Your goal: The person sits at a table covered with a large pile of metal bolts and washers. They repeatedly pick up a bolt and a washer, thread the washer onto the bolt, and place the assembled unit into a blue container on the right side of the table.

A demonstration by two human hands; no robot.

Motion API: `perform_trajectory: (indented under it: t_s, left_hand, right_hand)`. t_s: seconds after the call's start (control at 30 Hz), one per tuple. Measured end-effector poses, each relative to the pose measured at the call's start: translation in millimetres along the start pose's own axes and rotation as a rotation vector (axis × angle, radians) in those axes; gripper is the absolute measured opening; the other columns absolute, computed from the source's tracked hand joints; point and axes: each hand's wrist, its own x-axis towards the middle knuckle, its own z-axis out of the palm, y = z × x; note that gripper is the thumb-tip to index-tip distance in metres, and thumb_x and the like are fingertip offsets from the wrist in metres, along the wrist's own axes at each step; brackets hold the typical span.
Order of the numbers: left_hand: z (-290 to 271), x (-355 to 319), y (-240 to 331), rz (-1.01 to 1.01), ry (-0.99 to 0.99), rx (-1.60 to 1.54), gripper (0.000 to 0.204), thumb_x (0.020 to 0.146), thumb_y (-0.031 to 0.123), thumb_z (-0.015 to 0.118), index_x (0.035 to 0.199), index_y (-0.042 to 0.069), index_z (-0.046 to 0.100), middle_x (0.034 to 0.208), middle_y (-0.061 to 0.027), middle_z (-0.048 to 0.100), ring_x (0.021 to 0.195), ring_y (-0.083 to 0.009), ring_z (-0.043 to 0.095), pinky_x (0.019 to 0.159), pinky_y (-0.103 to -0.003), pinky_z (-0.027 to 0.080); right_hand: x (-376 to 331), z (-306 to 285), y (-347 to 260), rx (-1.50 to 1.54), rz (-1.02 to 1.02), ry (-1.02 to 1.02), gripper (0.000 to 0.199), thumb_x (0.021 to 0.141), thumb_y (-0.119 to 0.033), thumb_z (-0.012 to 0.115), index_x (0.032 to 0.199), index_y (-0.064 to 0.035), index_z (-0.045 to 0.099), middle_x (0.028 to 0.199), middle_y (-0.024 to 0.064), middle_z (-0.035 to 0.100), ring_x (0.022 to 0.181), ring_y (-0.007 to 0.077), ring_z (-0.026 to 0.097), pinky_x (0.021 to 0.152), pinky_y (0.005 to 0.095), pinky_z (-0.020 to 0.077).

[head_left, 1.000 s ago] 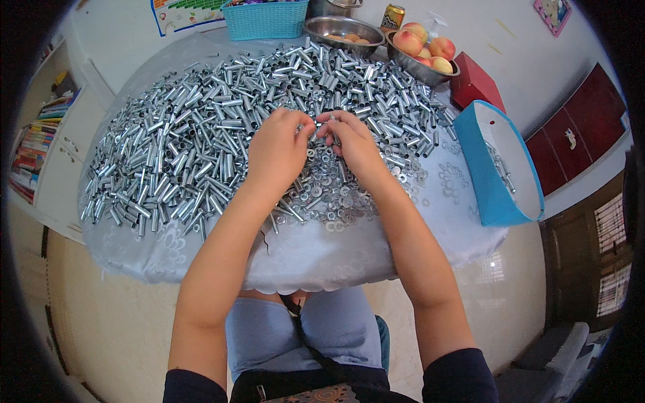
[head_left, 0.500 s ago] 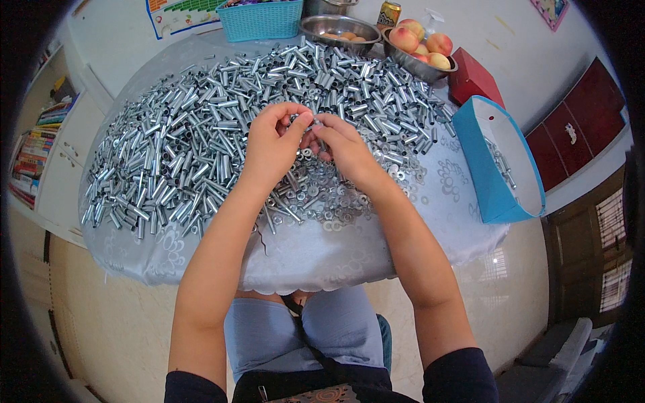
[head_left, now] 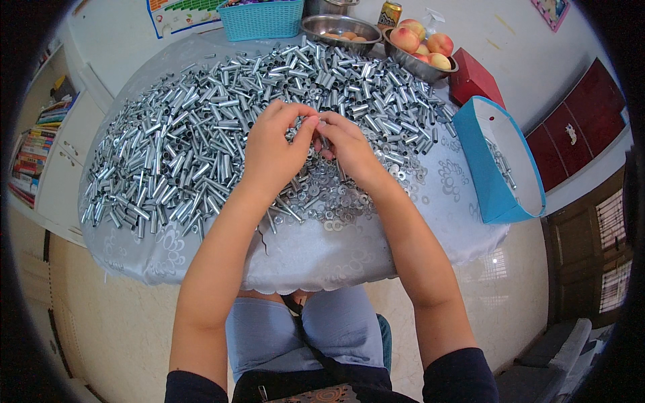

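My left hand (head_left: 277, 138) and my right hand (head_left: 347, 149) meet over the middle of the table, above a heap of metal parts. The right fingers are curled round a slim, silvery metal piece (head_left: 324, 142), mostly covered by the hand. The left thumb and forefinger pinch together against the right fingertips; what lies between them is too small and hidden to name. Beneath and just nearer than the hands lie many flat washers (head_left: 336, 195). Short metal sleeves (head_left: 201, 131) are piled across the left and far side, with a few thin bolts (head_left: 290, 211) near the front.
At the right edge stands a blue open box (head_left: 498, 181) with some metal bolts inside. Along the back are a turquoise basket (head_left: 262, 21), a steel bowl of eggs (head_left: 309, 28), a bowl of peaches (head_left: 430, 67), a can (head_left: 389, 15) and a red box (head_left: 474, 77).
My left hand has turned slightly, its fingers closing in over the right fingertips. The right hand has barely shifted. The piles and the box look the same.
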Motion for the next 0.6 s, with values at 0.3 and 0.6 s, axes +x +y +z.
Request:
perform_trajectory:
  t_s: [0.3, 0.6]
  left_hand:
    - [-5.3, -0.3, 2.6, 0.16, 0.004, -0.005, 0.017, 0.077, 0.005, 0.049, 0.09, 0.003, 0.059, 0.075, -0.0096, 0.051, 0.071, -0.0252, 0.052, 0.064, -0.034, 0.041]
    - [8.1, -0.8, -19.9, 0.097, -0.038, -0.013, 0.023, 0.089, 0.007, 0.04, 0.111, 0.001, 0.041, 0.081, -0.0112, 0.055, 0.073, -0.0211, 0.054, 0.068, -0.03, 0.043]
  right_hand:
    - [-3.6, 1.4, -7.8, 0.008, 0.002, 0.021, 0.029, 0.079, -0.008, 0.043, 0.107, -0.0005, 0.047, 0.079, 0.0042, 0.053, 0.066, 0.0085, 0.045, 0.056, 0.02, 0.0355]
    - [-0.1, -2.9, 3.3, -0.141, -0.128, 0.104, 0.029, 0.082, 0.002, 0.043, 0.107, 0.002, 0.028, 0.093, 0.0125, 0.056, 0.082, 0.0135, 0.052, 0.073, 0.0258, 0.0419]
